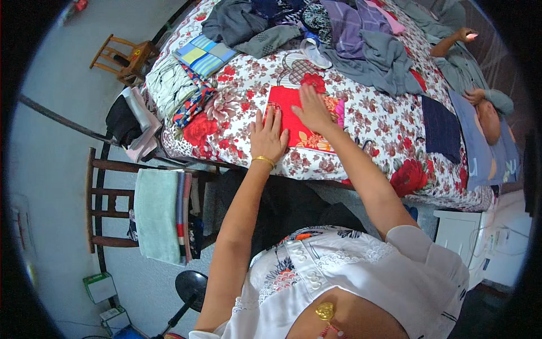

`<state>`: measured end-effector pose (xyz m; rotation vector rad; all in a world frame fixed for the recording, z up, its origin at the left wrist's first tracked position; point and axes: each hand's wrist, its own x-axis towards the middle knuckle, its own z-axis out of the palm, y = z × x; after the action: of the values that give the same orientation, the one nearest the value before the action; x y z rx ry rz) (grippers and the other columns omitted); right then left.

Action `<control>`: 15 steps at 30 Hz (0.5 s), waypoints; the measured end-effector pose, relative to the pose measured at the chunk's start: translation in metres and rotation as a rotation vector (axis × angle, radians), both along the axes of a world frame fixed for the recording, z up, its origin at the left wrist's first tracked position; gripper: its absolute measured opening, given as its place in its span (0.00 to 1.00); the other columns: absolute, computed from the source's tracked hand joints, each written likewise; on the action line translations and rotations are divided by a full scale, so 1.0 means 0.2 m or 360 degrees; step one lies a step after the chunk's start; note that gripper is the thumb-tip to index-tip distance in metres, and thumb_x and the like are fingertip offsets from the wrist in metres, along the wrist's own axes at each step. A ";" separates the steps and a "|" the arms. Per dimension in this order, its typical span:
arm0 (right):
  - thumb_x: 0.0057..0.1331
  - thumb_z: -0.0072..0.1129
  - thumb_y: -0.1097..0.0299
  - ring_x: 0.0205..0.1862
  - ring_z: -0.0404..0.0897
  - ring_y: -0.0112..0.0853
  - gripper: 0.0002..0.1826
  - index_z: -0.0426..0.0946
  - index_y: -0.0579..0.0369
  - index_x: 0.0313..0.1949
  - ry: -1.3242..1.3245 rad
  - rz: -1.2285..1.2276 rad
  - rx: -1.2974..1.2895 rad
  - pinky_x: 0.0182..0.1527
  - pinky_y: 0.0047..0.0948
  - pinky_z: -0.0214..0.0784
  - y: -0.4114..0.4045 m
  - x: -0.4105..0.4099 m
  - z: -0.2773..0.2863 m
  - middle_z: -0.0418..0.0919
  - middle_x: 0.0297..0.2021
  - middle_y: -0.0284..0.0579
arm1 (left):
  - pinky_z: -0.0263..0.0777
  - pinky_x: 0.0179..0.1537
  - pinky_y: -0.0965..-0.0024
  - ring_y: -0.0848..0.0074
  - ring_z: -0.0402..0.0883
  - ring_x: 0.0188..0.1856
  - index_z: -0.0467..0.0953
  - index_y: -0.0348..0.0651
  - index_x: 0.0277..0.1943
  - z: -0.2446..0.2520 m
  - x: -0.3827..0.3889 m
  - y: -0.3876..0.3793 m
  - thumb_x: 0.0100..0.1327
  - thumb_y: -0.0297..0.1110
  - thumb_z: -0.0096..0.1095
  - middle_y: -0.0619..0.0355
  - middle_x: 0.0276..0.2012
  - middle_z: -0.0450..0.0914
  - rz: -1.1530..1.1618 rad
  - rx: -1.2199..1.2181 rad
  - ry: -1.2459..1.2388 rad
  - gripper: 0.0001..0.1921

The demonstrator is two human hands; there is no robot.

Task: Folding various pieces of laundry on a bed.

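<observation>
A folded red cloth with a flower pattern (285, 98) lies flat on the flowered bedspread (237, 146) in front of me. My left hand (268, 137), a gold bangle at its wrist, rests palm down over the cloth's left edge, fingers spread. My right hand (314, 111) lies over the upper middle of the same cloth, palm down, thumb apart. Left of it are a folded blue and yellow patterned cloth (206, 55), a white garment with black lines (169, 84) and a red, blue and white patterned cloth (192, 101). Neither hand grips anything.
Rumpled grey and purple clothes (353, 29) cover the bed's far side. At right lie a folded navy cloth (441, 129) and a person in grey (461, 63) with a phone. Folded towels (156, 216) hang on a wooden chair (112, 164); a white cabinet (458, 233) stands right.
</observation>
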<state>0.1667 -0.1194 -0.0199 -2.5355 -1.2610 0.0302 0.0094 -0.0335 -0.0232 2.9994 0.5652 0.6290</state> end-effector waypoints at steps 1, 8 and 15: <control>0.65 0.37 0.45 0.69 0.42 0.43 0.39 0.46 0.63 0.65 0.0000 0.0004 0.0003 0.68 0.41 0.33 0.03 -0.04 0.01 0.44 0.67 0.54 | 0.54 0.59 0.51 0.51 0.55 0.64 0.60 0.48 0.63 0.00 0.00 0.00 0.62 0.48 0.45 0.55 0.64 0.58 0.0004 0.0003 0.0000 0.28; 0.67 0.33 0.47 0.69 0.42 0.40 0.36 0.48 0.63 0.64 0.0346 0.0410 0.0124 0.68 0.39 0.33 0.19 -0.13 0.02 0.46 0.67 0.52 | 0.53 0.58 0.49 0.54 0.59 0.61 0.65 0.42 0.59 -0.02 0.01 0.01 0.60 0.48 0.47 0.53 0.60 0.64 -0.0040 -0.0055 0.0010 0.27; 0.67 0.32 0.45 0.70 0.41 0.40 0.37 0.46 0.62 0.65 0.0383 0.0380 0.0029 0.68 0.38 0.32 0.28 -0.06 -0.02 0.44 0.67 0.52 | 0.53 0.58 0.51 0.55 0.61 0.59 0.64 0.42 0.59 0.00 0.01 0.00 0.59 0.47 0.48 0.52 0.59 0.65 -0.0004 -0.0068 -0.0042 0.27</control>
<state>0.1556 -0.0625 -0.0242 -2.2695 -1.4459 0.3631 0.0121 -0.0343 -0.0223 2.9473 0.5656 0.6464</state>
